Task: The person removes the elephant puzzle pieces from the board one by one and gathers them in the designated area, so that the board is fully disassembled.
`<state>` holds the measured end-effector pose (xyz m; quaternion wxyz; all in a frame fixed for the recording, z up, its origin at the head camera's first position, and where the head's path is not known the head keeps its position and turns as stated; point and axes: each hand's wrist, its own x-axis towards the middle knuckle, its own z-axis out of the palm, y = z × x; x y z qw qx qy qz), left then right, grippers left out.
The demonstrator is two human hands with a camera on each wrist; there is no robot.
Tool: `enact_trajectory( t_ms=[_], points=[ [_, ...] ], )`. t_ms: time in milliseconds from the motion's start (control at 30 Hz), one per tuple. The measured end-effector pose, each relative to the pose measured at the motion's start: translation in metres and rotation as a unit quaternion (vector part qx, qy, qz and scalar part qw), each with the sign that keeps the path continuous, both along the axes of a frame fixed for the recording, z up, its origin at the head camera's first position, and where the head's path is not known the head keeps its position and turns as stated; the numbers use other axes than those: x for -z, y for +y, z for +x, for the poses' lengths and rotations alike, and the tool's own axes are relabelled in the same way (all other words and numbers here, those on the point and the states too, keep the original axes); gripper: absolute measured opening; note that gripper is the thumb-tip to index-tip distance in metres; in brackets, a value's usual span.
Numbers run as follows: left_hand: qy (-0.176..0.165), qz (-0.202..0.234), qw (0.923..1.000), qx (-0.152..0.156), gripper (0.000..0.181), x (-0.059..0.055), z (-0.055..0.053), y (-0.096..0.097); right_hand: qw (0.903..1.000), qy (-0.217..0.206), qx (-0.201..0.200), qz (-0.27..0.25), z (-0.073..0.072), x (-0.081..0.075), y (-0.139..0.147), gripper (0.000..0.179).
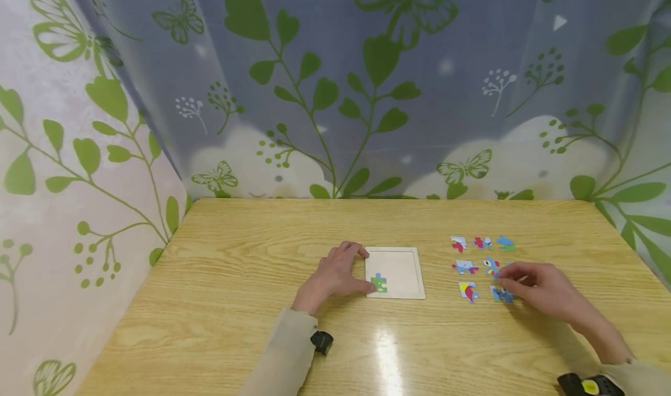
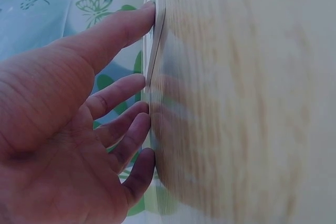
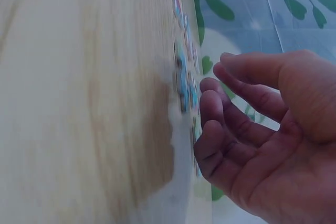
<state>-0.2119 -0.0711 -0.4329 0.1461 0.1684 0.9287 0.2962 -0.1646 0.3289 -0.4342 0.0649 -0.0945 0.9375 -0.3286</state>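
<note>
A square, shallow wooden puzzle tray (image 1: 401,271) lies on the table, with a green puzzle piece (image 1: 378,284) in its near left corner. My left hand (image 1: 338,272) rests along the tray's left side, thumb at the near corner beside the green piece and a finger at the far corner. In the left wrist view the fingers (image 2: 119,98) are spread and fairly straight. My right hand (image 1: 540,288) hovers over loose puzzle pieces, its fingertips overlapping a blue bird-face piece (image 1: 490,265) and just above a dark blue piece (image 1: 501,294). Between its thumb and forefinger (image 3: 247,69) no piece shows.
Right of the tray, several loose pieces lie in rows, among them a yellow and red piece (image 1: 468,292), a red and white piece (image 1: 458,243) and a blue and green piece (image 1: 505,243). A leaf-patterned curtain (image 1: 335,93) hangs behind the wooden table (image 1: 236,279).
</note>
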Motion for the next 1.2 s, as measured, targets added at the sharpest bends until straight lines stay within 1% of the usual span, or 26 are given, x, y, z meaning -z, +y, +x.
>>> enact_trajectory(
  t_ms=[133,367,533,667,833,900,1067,1200],
  points=[
    [0.003,-0.004,1.0000,0.001,0.063,0.002,0.000,0.000,0.9999,0.008,-0.005,-0.005,-0.002,-0.002,-0.013,0.019],
    [0.004,-0.004,1.0000,0.003,0.063,0.002,0.000,0.000,0.9992,0.003,-0.022,-0.034,-0.005,-0.007,-0.032,0.018],
    [0.003,-0.005,1.0000,0.004,0.064,0.001,0.001,-0.001,0.9988,0.012,-0.033,-0.035,-0.008,-0.008,-0.043,0.016],
    [0.003,-0.004,0.9999,0.010,0.064,0.001,0.000,-0.002,0.9987,0.019,-0.033,-0.033,-0.011,-0.008,-0.050,0.015],
    [0.000,-0.003,0.9999,0.015,0.065,-0.001,-0.001,-0.003,0.9974,0.030,-0.047,-0.045,-0.016,-0.008,-0.061,0.013],
    [-0.004,-0.004,0.9998,0.020,0.065,-0.001,-0.002,-0.004,0.9967,0.026,-0.055,-0.053,-0.017,-0.008,-0.067,0.013],
    [-0.019,-0.008,0.9989,0.043,0.066,0.000,-0.005,-0.008,0.9957,0.006,-0.067,-0.064,-0.020,-0.007,-0.082,0.015],
    [-0.030,-0.004,0.9979,0.058,0.068,-0.001,-0.007,-0.011,0.9937,0.006,-0.083,-0.076,-0.023,-0.006,-0.094,0.014]
  ],
)
